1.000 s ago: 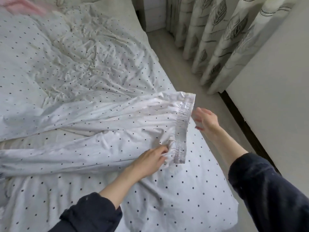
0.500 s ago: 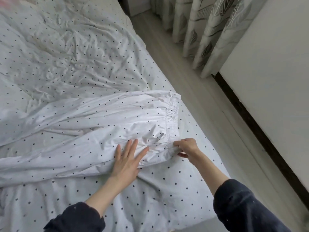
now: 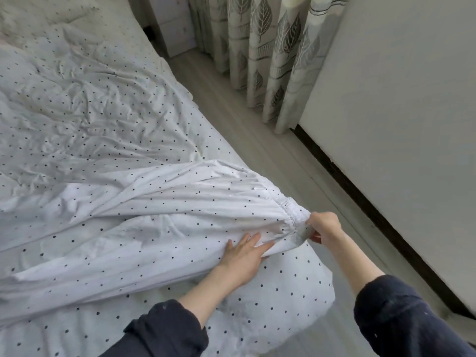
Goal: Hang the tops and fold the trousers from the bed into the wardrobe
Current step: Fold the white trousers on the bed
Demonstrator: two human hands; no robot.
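The bed (image 3: 77, 119) fills the left side, covered in crumpled white bedding with small dark dots. To its right runs a pale floor (image 3: 270, 150), bounded by a plain wall (image 3: 399, 124) with a dark skirting strip, and leaf-patterned curtains (image 3: 260, 47) hang at the far end. The trousers (image 3: 144, 215), white with the same dark dots, lie stretched across the near part of the bed, waistband toward the bed's right edge. The left hand (image 3: 243, 256) lies flat with straight fingers pressing the cloth just below the waistband. The right hand (image 3: 325, 226), fingers curled, pinches the gathered waistband at the mattress edge and lifts it slightly. Both forearms wear dark sleeves (image 3: 401, 315).
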